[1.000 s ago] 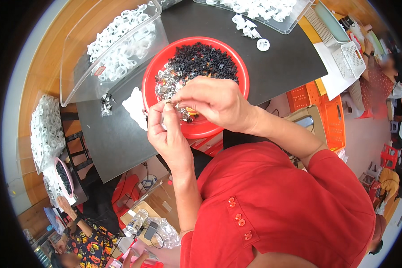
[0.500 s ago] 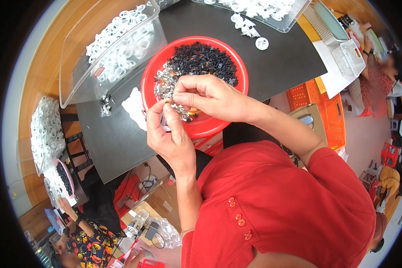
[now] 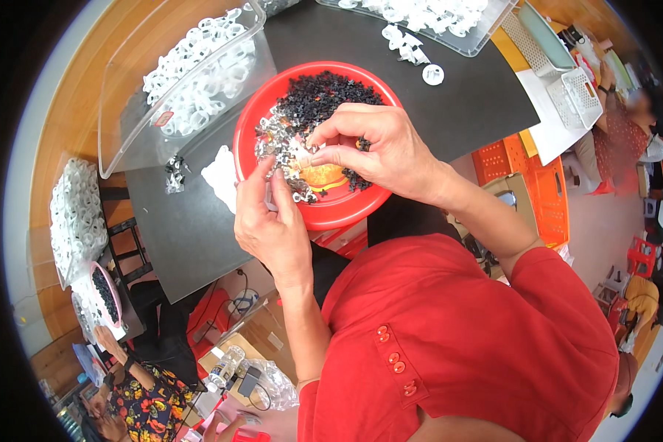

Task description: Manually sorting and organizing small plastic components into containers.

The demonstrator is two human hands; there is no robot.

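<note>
A round red basin [image 3: 241, 140] on the dark table holds a heap of small black plastic pieces [image 3: 324, 92] and a pile of small shiny metal pieces [image 3: 271, 136]. Over the basin's near left side, my left hand [image 3: 272, 236] has its thumb and forefinger a little apart, beside the metal pieces; nothing shows between them. Above the basin's middle, my right hand [image 3: 390, 151] has thumb and forefinger drawn together in a pinch. Whatever is at those fingertips is too small to make out. A yellow-orange print [image 3: 323, 175] shows on the basin's floor.
Clear bins of white plastic parts stand at the back left [image 3: 199, 74] and back [image 3: 449, 18]. Loose white parts [image 3: 405, 46], a white cloth-like item [image 3: 221, 179] and a small bag of black pieces [image 3: 175, 175] lie on the table. A co-worker's hand [image 3: 110, 342] is at lower left.
My hands, together at the fingertips before, are now apart. The right moved rightward, uncovering the basin's print; the left dropped slightly left, its thumb and forefinger parted.
</note>
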